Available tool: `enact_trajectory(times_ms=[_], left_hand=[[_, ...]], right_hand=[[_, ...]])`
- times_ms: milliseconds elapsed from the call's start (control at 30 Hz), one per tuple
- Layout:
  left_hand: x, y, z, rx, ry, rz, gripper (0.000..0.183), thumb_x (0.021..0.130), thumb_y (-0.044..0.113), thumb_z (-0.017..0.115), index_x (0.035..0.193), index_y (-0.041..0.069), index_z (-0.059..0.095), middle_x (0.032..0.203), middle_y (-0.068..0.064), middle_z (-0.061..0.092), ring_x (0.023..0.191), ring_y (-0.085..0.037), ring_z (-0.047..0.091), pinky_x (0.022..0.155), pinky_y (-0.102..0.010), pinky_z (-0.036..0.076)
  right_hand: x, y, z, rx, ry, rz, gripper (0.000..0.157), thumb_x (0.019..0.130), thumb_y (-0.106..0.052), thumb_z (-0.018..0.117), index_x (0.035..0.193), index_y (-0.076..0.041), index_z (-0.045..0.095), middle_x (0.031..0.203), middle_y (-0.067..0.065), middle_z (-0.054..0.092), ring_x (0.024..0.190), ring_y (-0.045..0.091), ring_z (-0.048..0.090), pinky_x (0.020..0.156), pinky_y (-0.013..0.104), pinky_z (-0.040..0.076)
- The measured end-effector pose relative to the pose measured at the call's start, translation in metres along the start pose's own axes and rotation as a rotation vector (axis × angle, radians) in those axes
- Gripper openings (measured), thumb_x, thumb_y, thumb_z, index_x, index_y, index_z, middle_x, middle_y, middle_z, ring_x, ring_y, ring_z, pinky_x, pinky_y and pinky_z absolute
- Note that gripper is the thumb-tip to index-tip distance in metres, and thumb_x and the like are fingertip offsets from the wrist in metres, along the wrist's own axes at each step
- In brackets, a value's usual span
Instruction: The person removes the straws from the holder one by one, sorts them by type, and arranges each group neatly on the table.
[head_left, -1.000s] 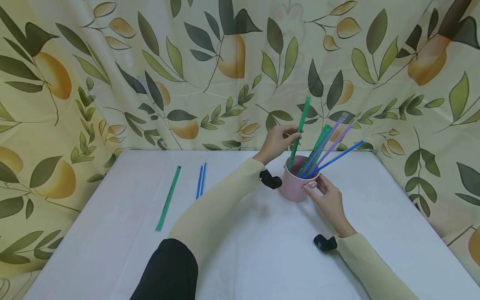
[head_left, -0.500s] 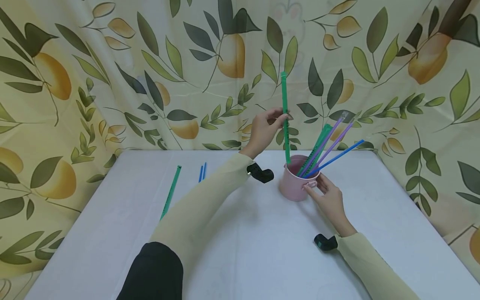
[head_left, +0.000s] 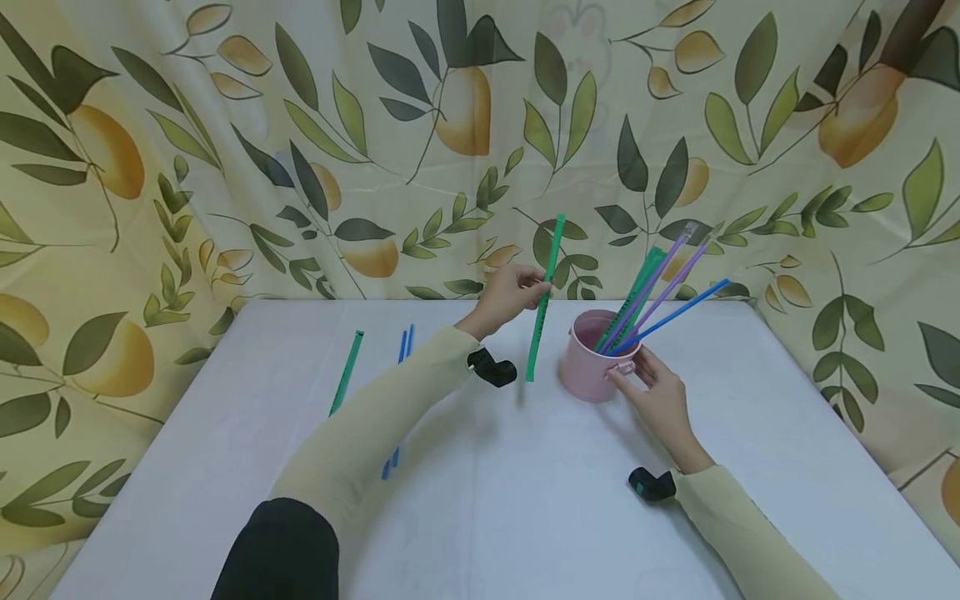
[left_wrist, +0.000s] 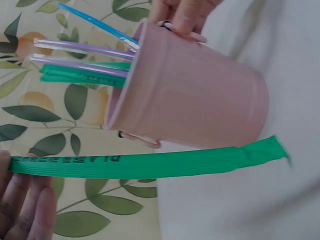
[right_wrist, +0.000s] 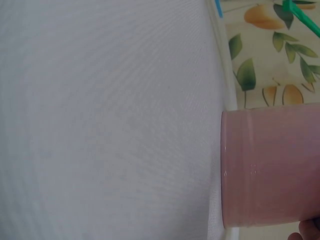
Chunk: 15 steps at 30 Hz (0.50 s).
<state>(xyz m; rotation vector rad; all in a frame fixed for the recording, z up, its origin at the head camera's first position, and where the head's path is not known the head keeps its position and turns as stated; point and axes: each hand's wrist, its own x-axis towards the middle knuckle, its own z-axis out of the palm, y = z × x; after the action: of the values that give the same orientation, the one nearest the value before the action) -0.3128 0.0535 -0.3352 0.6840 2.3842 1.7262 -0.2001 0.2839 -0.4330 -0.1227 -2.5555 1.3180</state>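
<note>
My left hand pinches a green wrapped straw near its middle. The straw slants in the air just left of a pink bucket, its lower end apart from the bucket. Dark print shows on the green wrapper in the left wrist view. My right hand holds the bucket by the small ear on its near right side, thumb in front. Inside the bucket lean green wrapped straws, two purple straws and a blue straw; the bucket wall hides their lower ends.
On the white table, a green wrapped straw lies at left, partly behind my left forearm. Two blue straws lie to its right, crossed by the same sleeve. A fruit-patterned curtain hangs behind the table.
My left hand has drawn the green wrapped straw up out of the bucket, then moved it left and down beside it. The right hand and bucket have stayed in place.
</note>
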Motion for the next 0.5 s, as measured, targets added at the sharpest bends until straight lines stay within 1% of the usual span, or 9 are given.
enact_trajectory(times_ms=[67, 200, 333, 500], left_hand=[[-0.003, -0.006, 0.002, 0.019, -0.026, -0.061, 0.021, 0.093, 0.013, 0.059, 0.107, -0.001, 0.066, 0.098, -0.016, 0.069, 0.071, -0.010, 0.062, 0.072, -0.020, 0.056], [-0.011, -0.015, 0.006, 0.037, -0.068, -0.154, 0.021, 0.092, 0.013, 0.060, 0.107, -0.001, 0.066, 0.100, -0.016, 0.069, 0.072, -0.010, 0.062, 0.071, -0.021, 0.056], [-0.022, -0.021, 0.005, 0.071, -0.087, -0.199, 0.022, 0.091, 0.014, 0.061, 0.107, 0.000, 0.067, 0.099, -0.014, 0.070, 0.072, -0.011, 0.063, 0.070, -0.021, 0.056], [-0.038, -0.030, -0.003, 0.146, -0.110, -0.229, 0.022, 0.091, 0.016, 0.062, 0.107, 0.002, 0.068, 0.094, -0.011, 0.071, 0.072, -0.011, 0.063, 0.070, -0.023, 0.056]], right_hand=[[0.000, 0.000, 0.000, -0.006, 0.003, -0.006, 0.076, 0.086, -0.029, 0.069, 0.143, 0.004, 0.031, 0.143, 0.025, 0.040, 0.127, 0.040, 0.046, 0.101, 0.042, 0.040], [0.000, -0.001, 0.000, -0.010, 0.001, 0.000, 0.076, 0.086, -0.030, 0.068, 0.143, 0.003, 0.031, 0.143, 0.025, 0.039, 0.128, 0.040, 0.046, 0.102, 0.043, 0.040], [-0.001, -0.001, 0.000, -0.004, -0.002, 0.009, 0.076, 0.086, -0.030, 0.068, 0.144, 0.003, 0.031, 0.144, 0.025, 0.038, 0.128, 0.040, 0.045, 0.102, 0.043, 0.040], [0.000, 0.000, 0.001, -0.012, -0.005, 0.015, 0.077, 0.086, -0.032, 0.067, 0.144, 0.002, 0.030, 0.145, 0.024, 0.038, 0.129, 0.040, 0.044, 0.103, 0.044, 0.039]])
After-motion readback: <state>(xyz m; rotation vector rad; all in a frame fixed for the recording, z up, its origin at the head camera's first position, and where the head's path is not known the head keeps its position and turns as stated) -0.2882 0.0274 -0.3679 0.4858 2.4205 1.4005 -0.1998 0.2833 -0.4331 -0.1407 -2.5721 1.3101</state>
